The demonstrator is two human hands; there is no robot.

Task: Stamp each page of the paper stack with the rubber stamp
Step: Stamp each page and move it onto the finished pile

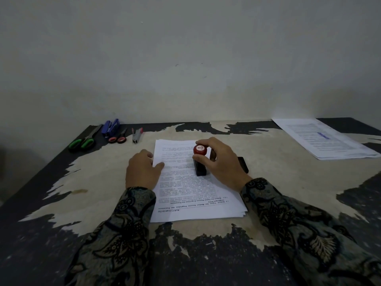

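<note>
The rubber stamp (199, 162), black-bodied with a red round knob marked "TOP", stands upright with its base on the top sheet of the paper stack (191, 195), in the upper middle of the page among the printed lines. The right hand (221, 162) grasps the stamp from the right side, thumb and fingers curled round the neck just under the knob. The stack lies at the centre of the table (288, 182), its sheets slightly fanned at the lower right corner, printed text facing away from the person. The left hand (142, 170) rests on the stack's left edge, fingers loosely bent, thumb and fingertips touching the top sheet; whether it pinches the sheet cannot be told. A black flat object (243, 164), partly hidden behind the right hand, lies just beside the stack on its right. A second pile of printed sheets (323, 139) lies at the far right corner, well apart. At the far left sit green-handled scissors (83, 141), a blue stapler (111, 126), red-handled scissors (119, 138) and a small grey stapler (136, 135). The table surface is dark with large worn pale patches. Both forearms wear patterned dark sleeves (288, 213).
</note>
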